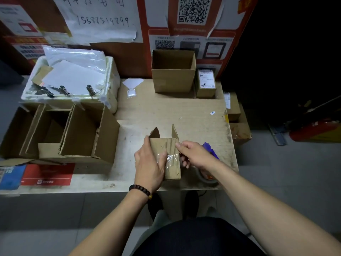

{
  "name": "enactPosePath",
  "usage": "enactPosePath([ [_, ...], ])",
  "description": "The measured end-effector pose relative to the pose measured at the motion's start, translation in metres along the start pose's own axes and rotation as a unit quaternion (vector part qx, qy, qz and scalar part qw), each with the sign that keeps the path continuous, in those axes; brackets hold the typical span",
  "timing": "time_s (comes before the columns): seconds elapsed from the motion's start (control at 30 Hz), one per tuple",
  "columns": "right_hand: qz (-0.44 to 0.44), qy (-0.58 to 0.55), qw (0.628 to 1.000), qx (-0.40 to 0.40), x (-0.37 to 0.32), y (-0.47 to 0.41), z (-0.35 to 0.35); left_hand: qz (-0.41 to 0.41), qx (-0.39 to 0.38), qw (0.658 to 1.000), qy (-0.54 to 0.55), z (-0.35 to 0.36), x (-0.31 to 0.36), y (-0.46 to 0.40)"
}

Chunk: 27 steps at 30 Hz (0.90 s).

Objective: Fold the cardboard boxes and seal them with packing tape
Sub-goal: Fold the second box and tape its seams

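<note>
A small cardboard box (170,147) stands on the worn table (193,115) near its front edge, with two flaps sticking up at the far end. A strip of clear tape (172,158) runs across its top. My left hand (149,163) grips the box's left side, thumb pressing on the tape. My right hand (195,154) holds the box's right side, its fingers curled round the edge. A tape dispenser (210,164) with a blue handle lies on the table, partly hidden under my right wrist.
Several open cardboard boxes (81,133) sit at the left. A white foam bin (73,80) with papers stands behind them. An open box (173,71) and a labelled parcel (205,84) are at the back. More parcels (238,122) sit off the right edge.
</note>
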State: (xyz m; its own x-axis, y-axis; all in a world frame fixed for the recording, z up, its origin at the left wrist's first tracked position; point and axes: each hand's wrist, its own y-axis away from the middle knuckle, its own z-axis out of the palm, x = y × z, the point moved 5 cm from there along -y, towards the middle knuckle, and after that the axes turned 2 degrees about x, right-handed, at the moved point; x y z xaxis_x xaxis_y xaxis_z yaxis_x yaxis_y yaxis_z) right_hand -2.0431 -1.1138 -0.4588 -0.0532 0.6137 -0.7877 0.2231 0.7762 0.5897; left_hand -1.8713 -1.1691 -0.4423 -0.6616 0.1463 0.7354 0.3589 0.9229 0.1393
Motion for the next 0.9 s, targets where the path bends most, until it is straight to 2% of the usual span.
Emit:
enactPosePath([
  [0.07, -0.023, 0.012, 0.999, 0.033, 0.002, -0.002, -0.004, -0.036, -0.005, 0.999, 0.028, 0.0, 0.005, -0.002],
  [0.33, -0.072, 0.175, 0.977, 0.094, -0.013, 0.005, -0.004, -0.057, -0.007, 0.998, 0.021, -0.005, 0.006, -0.01],
  [0.47, -0.081, 0.228, 0.968, 0.067, -0.02, 0.005, -0.004, -0.062, -0.004, 0.998, 0.023, -0.004, 0.006, -0.008],
  [0.6, -0.053, 0.158, 0.986, 0.026, -0.018, -0.002, -0.008, -0.061, -0.001, 0.998, 0.022, -0.004, 0.008, -0.006],
  [0.77, -0.042, 0.196, 0.98, -0.009, -0.011, 0.01, -0.003, -0.064, 0.002, 0.997, 0.029, -0.005, 0.011, -0.003],
  [0.9, -0.06, 0.202, 0.978, -0.004, -0.015, 0.013, -0.005, -0.06, 0.005, 0.998, 0.029, -0.004, 0.011, -0.003],
])
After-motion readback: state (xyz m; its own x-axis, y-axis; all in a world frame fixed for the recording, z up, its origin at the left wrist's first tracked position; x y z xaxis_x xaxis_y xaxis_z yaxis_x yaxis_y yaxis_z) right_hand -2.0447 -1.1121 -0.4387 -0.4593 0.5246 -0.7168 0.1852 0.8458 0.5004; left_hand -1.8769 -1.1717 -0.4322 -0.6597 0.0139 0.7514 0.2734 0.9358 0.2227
